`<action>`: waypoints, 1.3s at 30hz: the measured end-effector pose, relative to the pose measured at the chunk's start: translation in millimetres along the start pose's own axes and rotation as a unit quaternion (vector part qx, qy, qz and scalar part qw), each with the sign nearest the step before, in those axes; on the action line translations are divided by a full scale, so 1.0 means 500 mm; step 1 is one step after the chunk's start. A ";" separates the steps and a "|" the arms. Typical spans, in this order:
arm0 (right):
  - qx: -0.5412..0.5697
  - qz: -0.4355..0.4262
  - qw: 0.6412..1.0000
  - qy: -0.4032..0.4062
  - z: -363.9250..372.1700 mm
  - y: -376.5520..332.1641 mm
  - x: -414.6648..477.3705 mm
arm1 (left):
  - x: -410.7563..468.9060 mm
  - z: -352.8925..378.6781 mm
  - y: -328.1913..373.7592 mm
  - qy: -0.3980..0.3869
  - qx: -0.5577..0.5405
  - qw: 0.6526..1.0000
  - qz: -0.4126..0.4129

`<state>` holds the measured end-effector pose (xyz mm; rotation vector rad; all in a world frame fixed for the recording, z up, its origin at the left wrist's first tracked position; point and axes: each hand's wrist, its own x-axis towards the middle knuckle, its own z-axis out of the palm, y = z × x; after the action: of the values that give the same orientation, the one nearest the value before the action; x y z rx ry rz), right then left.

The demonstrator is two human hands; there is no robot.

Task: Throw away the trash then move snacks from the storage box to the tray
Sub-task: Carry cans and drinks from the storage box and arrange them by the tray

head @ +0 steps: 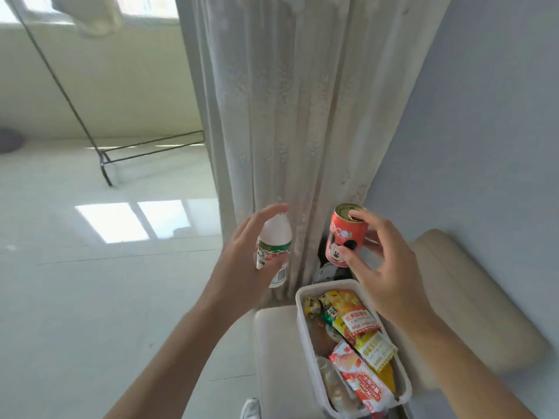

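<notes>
Left grip (242,263) clutches a small white green-labelled plastic bottle (273,246), right grip (390,267) a red metal can (344,237). Trash isn't binned yet I'd say, and the white plastic storage box (300,300) looks full.

Your L hand (239,261) grips a small white plastic bottle (276,240) w/ a green label: thumb across the label, fingers behind, index tip up by the cap end. Your R hand (390,267) pinches a red Mickey Mouse can (344,237), index on the gold top, thumb low on its side. Bottle & can are apart, w/ the lace curtain (302,116) beyond your fingertips. Just below your R fingers is a white storage box (299,309) packed w/ snack packets (360,325).
</notes>
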<state>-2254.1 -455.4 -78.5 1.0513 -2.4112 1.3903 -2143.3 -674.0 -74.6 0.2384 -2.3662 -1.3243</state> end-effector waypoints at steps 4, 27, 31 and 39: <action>0.071 -0.049 0.994 -0.065 0.061 -0.066 -0.020 | -0.137 -0.087 0.024 0.086 0.022 0.996 -0.028; 0.320 -0.273 0.841 -0.342 0.506 -0.816 -0.412 | -1.053 -0.602 0.135 0.463 0.168 0.855 -0.160; 0.335 -0.276 0.816 -0.381 0.577 -0.943 -0.558 | -1.235 -0.689 0.152 0.482 0.196 0.835 -0.179; 0.382 -0.293 0.754 -0.447 0.700 -1.179 -0.816 | -1.564 -0.810 0.184 0.533 0.228 0.780 -0.238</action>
<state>-1504.2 -726.2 -51.3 2.9078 -1.4307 1.8726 -1259.6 -669.3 -23.6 1.3886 -1.5596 -0.4412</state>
